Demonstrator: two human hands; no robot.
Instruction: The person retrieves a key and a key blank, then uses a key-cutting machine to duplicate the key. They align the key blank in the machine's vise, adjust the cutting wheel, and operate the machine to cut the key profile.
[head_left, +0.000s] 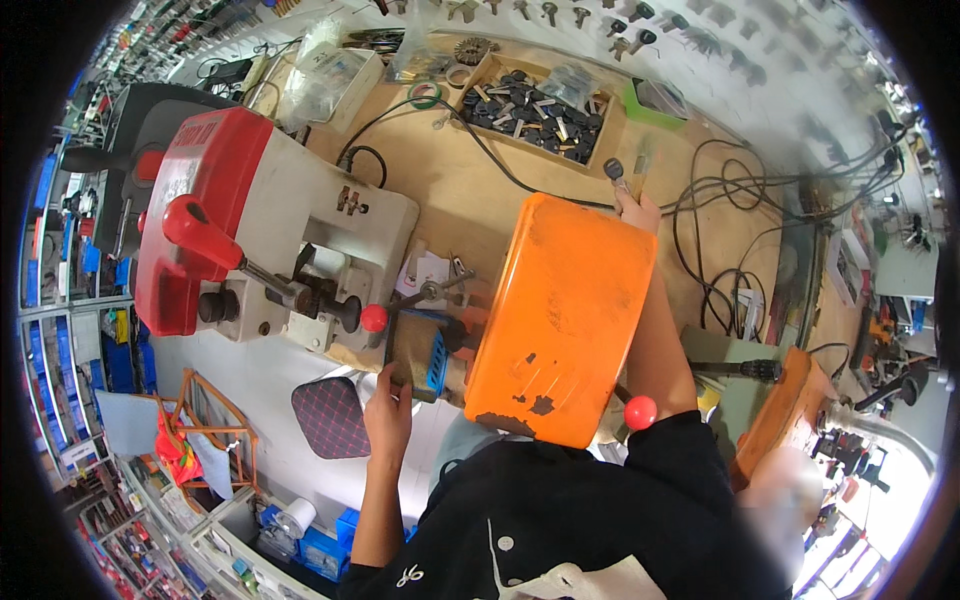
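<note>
At bottom centre, the person wears a black short-sleeved shirt (460, 530) with pale round buttons (506, 543), a white squiggly mark (409, 575), and light-blue trousers (460, 440).

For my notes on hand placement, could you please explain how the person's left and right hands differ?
The right hand holds a black-headed key; the left hand shows no key. The right hand is by the far right corner of the orange cover, while the left hand is left of it, near the front edge of the worktop. Both are bare.
</note>
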